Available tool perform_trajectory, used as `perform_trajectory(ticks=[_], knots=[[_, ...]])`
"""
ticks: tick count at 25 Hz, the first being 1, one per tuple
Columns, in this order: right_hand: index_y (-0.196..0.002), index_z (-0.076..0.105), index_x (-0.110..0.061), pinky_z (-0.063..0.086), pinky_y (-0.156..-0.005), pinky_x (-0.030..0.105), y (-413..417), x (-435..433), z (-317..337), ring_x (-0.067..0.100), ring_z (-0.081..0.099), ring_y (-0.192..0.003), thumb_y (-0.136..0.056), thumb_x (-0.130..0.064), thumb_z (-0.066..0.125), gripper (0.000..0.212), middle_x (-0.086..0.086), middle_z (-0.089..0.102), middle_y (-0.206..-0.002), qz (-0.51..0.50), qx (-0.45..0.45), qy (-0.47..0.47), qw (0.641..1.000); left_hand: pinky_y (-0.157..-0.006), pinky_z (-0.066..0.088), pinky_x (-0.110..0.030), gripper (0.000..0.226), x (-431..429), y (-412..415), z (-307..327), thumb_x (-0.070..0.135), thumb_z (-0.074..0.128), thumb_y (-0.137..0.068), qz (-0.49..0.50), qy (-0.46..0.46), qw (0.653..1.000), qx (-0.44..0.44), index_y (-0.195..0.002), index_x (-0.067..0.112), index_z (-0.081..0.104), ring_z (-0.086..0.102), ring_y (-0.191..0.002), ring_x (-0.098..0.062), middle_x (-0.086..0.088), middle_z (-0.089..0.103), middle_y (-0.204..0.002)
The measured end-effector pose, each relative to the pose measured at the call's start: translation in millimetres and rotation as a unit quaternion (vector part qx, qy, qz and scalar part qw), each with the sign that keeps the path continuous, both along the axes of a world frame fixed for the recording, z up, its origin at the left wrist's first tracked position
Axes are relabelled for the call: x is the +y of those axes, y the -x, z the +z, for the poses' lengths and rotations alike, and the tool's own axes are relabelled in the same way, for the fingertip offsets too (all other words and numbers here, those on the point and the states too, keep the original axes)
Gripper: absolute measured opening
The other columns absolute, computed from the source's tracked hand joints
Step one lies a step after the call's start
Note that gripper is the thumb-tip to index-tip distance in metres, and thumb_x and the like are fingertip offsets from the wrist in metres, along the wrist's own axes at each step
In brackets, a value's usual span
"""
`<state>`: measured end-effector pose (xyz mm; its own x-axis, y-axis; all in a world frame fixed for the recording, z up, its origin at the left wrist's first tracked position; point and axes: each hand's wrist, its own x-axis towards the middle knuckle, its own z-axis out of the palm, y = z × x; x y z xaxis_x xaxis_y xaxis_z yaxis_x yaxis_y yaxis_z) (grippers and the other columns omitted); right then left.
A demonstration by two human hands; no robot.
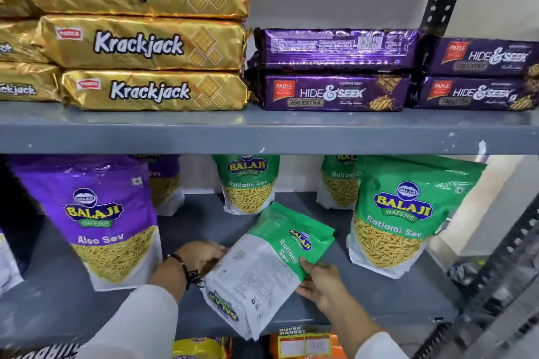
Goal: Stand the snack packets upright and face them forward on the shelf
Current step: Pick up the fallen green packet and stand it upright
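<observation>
We grip Ratlami Sev packet (268, 268), tilted, back side up: left hand (201, 256) grasps left edge, right hand (320, 285) grasps right edge, likely to turn it upright on shelf (73, 309).

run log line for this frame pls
step: righting packet | left hand: holds Ratlami Sev packet | right hand: holds same | packet: tilted, back side showing | shelf: lower
</observation>
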<state>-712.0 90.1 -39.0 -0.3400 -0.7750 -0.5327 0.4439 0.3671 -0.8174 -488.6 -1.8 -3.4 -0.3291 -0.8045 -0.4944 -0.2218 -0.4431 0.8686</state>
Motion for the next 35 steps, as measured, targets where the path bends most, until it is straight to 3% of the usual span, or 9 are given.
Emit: perform_trajectory(ticks=[3,7,11,17,20,25,29,32,35], knots=[[-0.079,0.055,-0.013,0.051,-0.049,0.030,9,16,14,0.022,0.063,-0.063,-0.089,-0.013,0.055,0.010,0.004,0.069,-0.071,-0.007,0.007,0.042,0.999,-0.049,0.050,-0.019,0.016,16,9,-8,-0.006,0.062,-0.077,0.093,0.079,0.991,-0.046,-0.064,-0.001,0.070,0.061,-0.045,-0.013,-0.004,0.067,-0.048],[-0.084,0.064,-0.015,0.055,-0.053,0.031,28,29,49,0.018,0.071,-0.068,-0.090,-0.013,0.053,0.012,-0.001,0.076,-0.072,0.039,0.051,0.172,0.983,-0.054,0.050,-0.020,0.004,41,15,-12,-0.005,0.066,-0.075,0.189,0.172,0.966,0.045,-0.074,-0.004,0.070,0.061,-0.052,-0.012,-0.001,0.068,-0.056],[-0.092,0.059,0.009,0.059,-0.060,0.031,29,8,83,0.014,0.071,-0.069,-0.087,-0.008,0.055,0.018,0.016,0.069,-0.074,0.078,0.135,0.250,0.956,-0.049,0.049,-0.008,0.027,38,11,-14,-0.012,0.056,-0.079,0.280,0.206,0.928,0.130,-0.068,0.010,0.065,0.059,-0.045,0.004,0.011,0.068,-0.047],[-0.082,0.065,-0.005,0.055,-0.053,0.017,7,-11,92,0.003,0.068,-0.057,-0.086,0.007,0.050,0.019,-0.009,0.074,-0.059,0.129,0.132,0.304,0.935,-0.034,0.037,-0.008,0.013,38,20,-27,0.002,0.052,-0.088,0.341,0.159,0.906,0.193,-0.088,0.008,0.064,0.048,-0.035,0.006,0.015,0.065,-0.044],[-0.086,0.067,-0.004,0.056,-0.060,0.024,-1,-15,84,0.008,0.068,-0.063,-0.085,0.003,0.055,0.014,-0.005,0.075,-0.066,0.112,0.144,0.297,0.937,-0.041,0.045,-0.009,0.020,32,19,-45,0.005,0.053,-0.088,0.358,0.129,0.904,0.194,-0.106,0.008,0.063,0.057,-0.046,0.005,0.016,0.069,-0.051],[-0.072,0.056,-0.023,0.043,-0.064,0.024,-22,3,67,0.017,0.050,-0.067,-0.070,-0.006,0.076,0.027,0.005,0.056,-0.086,0.013,0.233,0.303,0.924,-0.059,0.052,-0.010,0.023,37,9,-46,-0.001,0.050,-0.088,0.293,0.197,0.920,0.170,-0.103,0.012,0.062,0.065,-0.073,-0.006,0.020,0.073,-0.067],[-0.096,0.062,-0.026,0.043,-0.085,0.018,-37,4,69,0.014,0.049,-0.082,-0.067,-0.014,0.079,0.035,-0.002,0.035,-0.108,0.078,0.309,0.284,0.904,-0.066,0.050,-0.005,0.024,45,5,-39,-0.012,0.053,-0.082,0.294,0.270,0.904,0.155,-0.096,0.005,0.062,0.064,-0.067,0.008,0.021,0.073,-0.068],[-0.125,0.053,-0.021,0.043,-0.086,0.018,-35,-6,73,0.012,0.050,-0.089,-0.061,-0.031,0.082,0.071,0.003,0.040,-0.110,0.173,0.256,0.252,0.917,-0.063,0.049,-0.004,0.026,67,12,-35,-0.013,0.061,-0.076,0.333,0.308,0.883,0.120,-0.077,0.013,0.065,0.063,-0.062,0.008,0.022,0.073,-0.066],[-0.132,0.039,-0.026,0.043,-0.094,0.022,-33,-4,70,0.004,0.051,-0.112,-0.047,-0.041,0.081,0.096,-0.007,0.050,-0.121,0.247,0.203,0.288,0.903,-0.061,0.048,-0.006,0.020,104,39,-42,0.007,0.071,-0.074,0.330,0.370,0.868,0.025,-0.073,0.027,0.068,0.065,-0.065,0.004,0.023,0.072,-0.075]])
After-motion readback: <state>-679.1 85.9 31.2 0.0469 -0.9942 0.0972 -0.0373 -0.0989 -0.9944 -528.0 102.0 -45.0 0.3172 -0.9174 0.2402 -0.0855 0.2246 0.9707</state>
